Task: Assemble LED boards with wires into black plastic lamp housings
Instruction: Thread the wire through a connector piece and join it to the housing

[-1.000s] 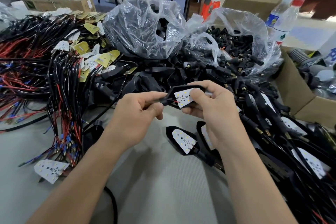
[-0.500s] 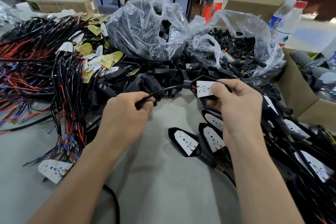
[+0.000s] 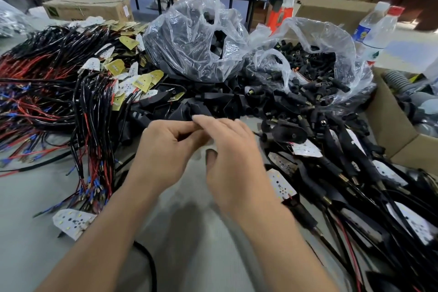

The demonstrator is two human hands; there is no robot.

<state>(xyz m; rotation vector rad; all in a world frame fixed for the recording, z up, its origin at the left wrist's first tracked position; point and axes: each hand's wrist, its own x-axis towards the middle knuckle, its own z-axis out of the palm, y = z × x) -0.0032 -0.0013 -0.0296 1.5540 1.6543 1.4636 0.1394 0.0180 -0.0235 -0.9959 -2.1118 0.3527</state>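
Now both hands meet at the middle of the table (image 3: pixel 189 239), right at the near edge of the heap of black housings (image 3: pixel 213 102). The left hand (image 3: pixel 166 152) is curled, thumb against forefinger; whether it pinches a small part, I cannot tell through the blur. The right hand (image 3: pixel 233 159) reaches forward with fairly straight fingers and grasps nothing I can see. No board or housing shows in either hand. The wired boards (image 3: pixel 142 82) lie further left on the heap, and the finished lamps (image 3: pixel 282 184) lie just beside the right wrist.

The danger, as I judge it, is tangle. Pull one lead from the wire bundle (image 3: pixel 92 130) and its neighbours may come along, or a thin red wire may tear off its board. A hurried grab at the housings could also take two pieces locked together.

A loose board (image 3: pixel 72 220) lies alone near the left forearm, where a sweep could knock it. Two plastic bags (image 3: pixel 194 38) of black parts slump behind the heap. A cardboard box (image 3: pixel 388 130) hems in the right side, with water bottles (image 3: pixel 376 31) beyond it. The finished lamps' cables crowd the right hand's working room.
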